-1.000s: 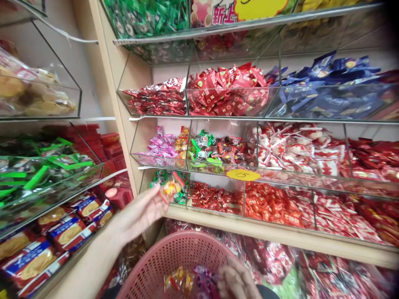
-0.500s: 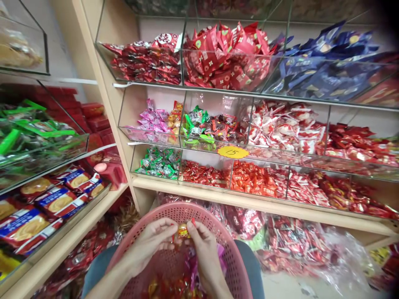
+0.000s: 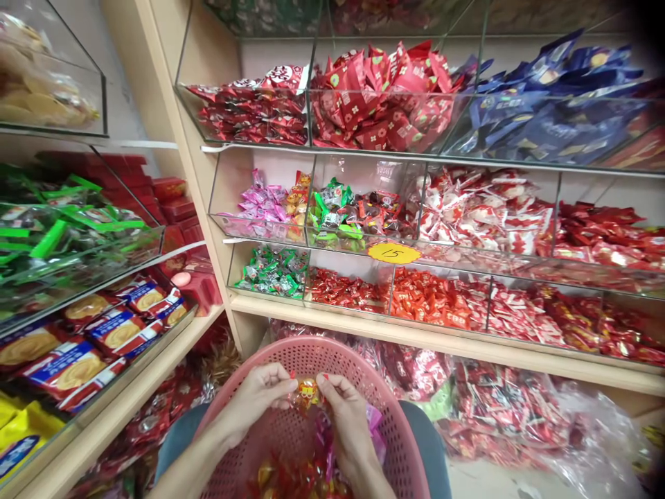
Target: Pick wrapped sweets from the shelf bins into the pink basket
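Observation:
Above the pink perforated basket [image 3: 291,346], my left hand [image 3: 262,391] and my right hand [image 3: 346,412] pinch opposite ends of one small wrapped candy [image 3: 307,393]. Its wrapper is clear and gold with red ends and yellow print. Thumb and fingers of each hand close on a twisted end, and the candy's middle shows between them. Down in the basket lie red and gold wrapped candies [image 3: 291,478], partly hidden by my forearms. Purple wrapped candies [image 3: 375,423] show beside and behind my right hand.
Shelves with clear bins of wrapped sweets stand ahead, with a yellow price tag [image 3: 395,252] on one. To the left, a shelf holds packaged biscuits [image 3: 114,333]. Plastic bags of red-wrapped sweets [image 3: 512,402] lie beneath the lower shelf. My knees flank the basket.
The camera view has shifted slightly, so shelves and basket sit a little further right. Both hands keep their pinch on the candy, which has turned slightly and looks more level between them.

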Available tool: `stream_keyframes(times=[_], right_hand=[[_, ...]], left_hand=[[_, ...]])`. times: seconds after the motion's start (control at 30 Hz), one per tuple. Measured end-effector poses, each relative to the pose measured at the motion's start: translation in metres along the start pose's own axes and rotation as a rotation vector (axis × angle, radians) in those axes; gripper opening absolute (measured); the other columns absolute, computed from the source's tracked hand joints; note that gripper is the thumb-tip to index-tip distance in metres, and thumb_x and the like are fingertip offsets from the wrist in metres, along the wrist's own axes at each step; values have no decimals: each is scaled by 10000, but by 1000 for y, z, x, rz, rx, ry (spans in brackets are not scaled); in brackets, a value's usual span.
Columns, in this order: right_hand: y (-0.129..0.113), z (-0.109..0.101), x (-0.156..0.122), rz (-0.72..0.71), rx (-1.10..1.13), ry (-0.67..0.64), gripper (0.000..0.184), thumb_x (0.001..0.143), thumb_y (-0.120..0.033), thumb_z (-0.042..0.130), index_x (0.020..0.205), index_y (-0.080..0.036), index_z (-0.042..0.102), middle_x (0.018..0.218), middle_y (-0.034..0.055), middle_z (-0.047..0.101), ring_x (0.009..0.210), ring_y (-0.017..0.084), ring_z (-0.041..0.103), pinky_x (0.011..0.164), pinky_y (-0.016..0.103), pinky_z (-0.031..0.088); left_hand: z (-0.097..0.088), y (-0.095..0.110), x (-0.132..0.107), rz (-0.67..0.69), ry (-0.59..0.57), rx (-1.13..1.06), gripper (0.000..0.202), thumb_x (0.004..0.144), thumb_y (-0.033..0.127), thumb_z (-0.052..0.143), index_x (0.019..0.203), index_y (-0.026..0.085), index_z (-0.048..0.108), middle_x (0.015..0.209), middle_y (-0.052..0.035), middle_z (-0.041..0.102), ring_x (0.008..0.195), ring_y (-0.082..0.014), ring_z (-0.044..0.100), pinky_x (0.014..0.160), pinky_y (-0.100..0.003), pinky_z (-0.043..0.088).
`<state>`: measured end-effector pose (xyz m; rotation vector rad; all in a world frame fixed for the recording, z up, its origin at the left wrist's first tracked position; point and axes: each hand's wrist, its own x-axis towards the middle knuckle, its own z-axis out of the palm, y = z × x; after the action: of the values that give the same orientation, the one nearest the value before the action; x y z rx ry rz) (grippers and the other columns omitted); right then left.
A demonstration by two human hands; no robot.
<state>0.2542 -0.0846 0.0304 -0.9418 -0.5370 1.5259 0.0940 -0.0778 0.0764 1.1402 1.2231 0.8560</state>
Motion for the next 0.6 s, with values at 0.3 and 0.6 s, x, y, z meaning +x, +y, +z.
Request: stream_keyframes(times=[0.3,0.6], right_hand=[[-30,-42,-1,-64,28,212,488,565,-396,801,984,-203,640,1038,46,675,937,186,623,762,260,514],[-21,-54,9,-101,60,296,566,460,-470,840,920,-194,658,867,54,710,657,166,648,573,244,508]], left_hand=[[-16,-49,53,-39,-1,433,405,712,583,542,704,203,402,526,52,511,490,-132,584,457,-201,355],[-4,-58,88,71,148,805,124,696,304,627,711,199,562,732,-30,619,749,-231,634,677,-314,439]])
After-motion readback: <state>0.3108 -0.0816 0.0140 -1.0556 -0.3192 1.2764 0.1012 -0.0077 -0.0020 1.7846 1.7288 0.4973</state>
